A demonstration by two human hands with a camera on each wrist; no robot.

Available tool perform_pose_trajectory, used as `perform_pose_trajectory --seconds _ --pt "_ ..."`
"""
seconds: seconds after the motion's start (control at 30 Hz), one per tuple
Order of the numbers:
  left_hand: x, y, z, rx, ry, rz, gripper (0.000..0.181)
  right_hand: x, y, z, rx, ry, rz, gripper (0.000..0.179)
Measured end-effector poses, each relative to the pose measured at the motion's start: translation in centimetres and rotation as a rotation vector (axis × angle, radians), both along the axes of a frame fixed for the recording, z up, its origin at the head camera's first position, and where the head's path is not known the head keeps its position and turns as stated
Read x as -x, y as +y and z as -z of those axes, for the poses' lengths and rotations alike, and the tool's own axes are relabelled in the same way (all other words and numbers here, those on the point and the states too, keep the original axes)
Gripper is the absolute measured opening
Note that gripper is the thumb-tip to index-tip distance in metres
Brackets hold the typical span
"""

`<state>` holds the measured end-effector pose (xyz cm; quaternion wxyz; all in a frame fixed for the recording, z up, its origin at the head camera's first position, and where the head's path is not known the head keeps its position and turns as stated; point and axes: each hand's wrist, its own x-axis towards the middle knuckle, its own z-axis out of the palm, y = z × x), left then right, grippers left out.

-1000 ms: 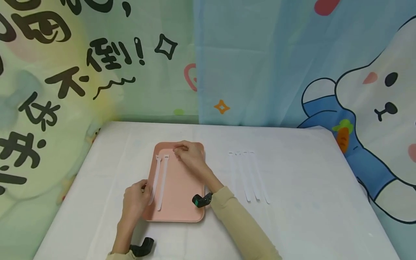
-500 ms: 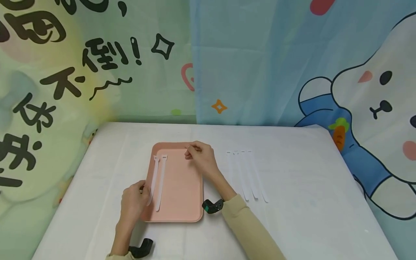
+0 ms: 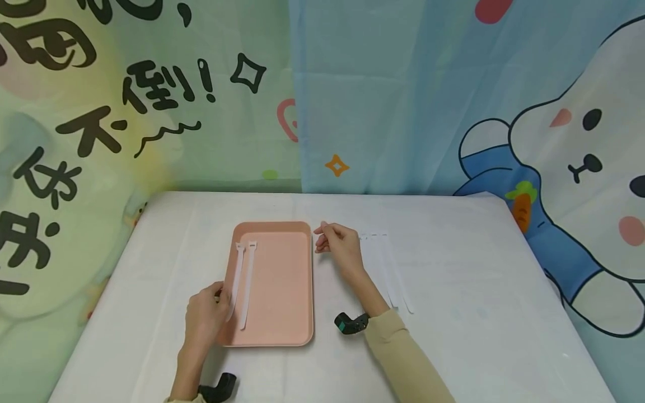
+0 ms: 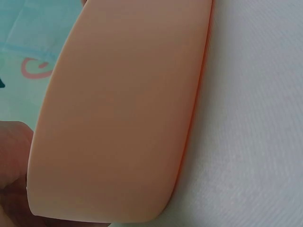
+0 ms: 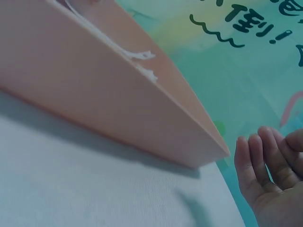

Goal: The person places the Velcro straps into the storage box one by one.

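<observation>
Moved since the earlier frames: right hand (image 3: 340, 249), from over the tray's 1 o'clock corner to beyond its rim, at 2 o'clock, near but apart. Unmoved: left hand, tray, its contents.

Clock centred on tray, 12 at the table's far edge.

Tray (image 3: 277, 285): one, pink, rectangular, rounded corners, raised rim; on the table (image 3: 478, 324).

White strips in tray (image 3: 248, 285): two, slender, widened heads toward 12, tails toward 6; side by side along the 9 o'clock side.

White strips on table (image 3: 395, 280): several, at 3 o'clock, partly hidden behind the right hand; exact count cannot be told.

Left hand (image 3: 206, 313): at 8 o'clock, gripping the tray's rim.

Right hand: fingers loosely bent, half open, nothing visible in its hold.

Backdrop (image 3: 378, 112): printed cloth, lettering at 10 o'clock, rabbit (image 3: 579, 140) at 2.
</observation>
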<state>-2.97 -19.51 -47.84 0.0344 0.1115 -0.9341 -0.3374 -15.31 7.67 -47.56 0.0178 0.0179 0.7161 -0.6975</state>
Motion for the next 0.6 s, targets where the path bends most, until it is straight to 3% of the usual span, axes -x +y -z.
perform_pose_trajectory --seconds 0.6 --pt "-0.1 0.1 -0.2 -0.003 0.015 0.003 0.028 0.3 5.5 1.1 -0.101 -0.03 0.106 0.038"
